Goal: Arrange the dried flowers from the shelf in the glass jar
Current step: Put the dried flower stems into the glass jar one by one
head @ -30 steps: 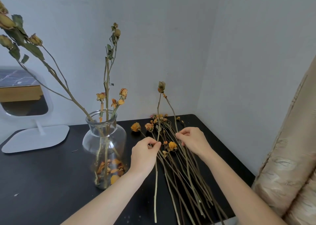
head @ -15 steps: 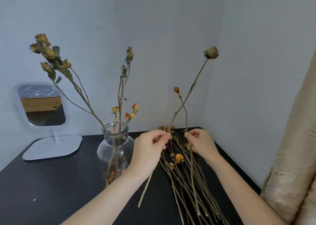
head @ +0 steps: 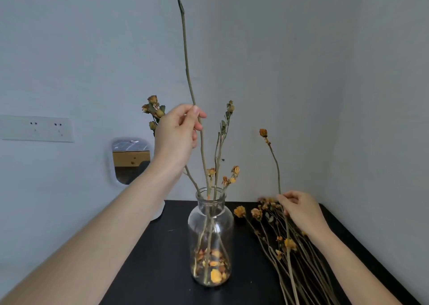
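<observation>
We are feeding a long stem (head: 185,49) into the glass jar (head: 210,225), our left hand (head: 178,133) pinching it, its foot at the neck; our right hand (head: 301,212) pinches another stem (head: 276,165) beside the jar; next it needs lowering straight.

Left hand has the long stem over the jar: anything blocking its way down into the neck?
No lid or other object blocks it. The long stem in the left hand reaches the mouth of the glass jar. Only the stems standing in it crowd the neck beside it.
</observation>
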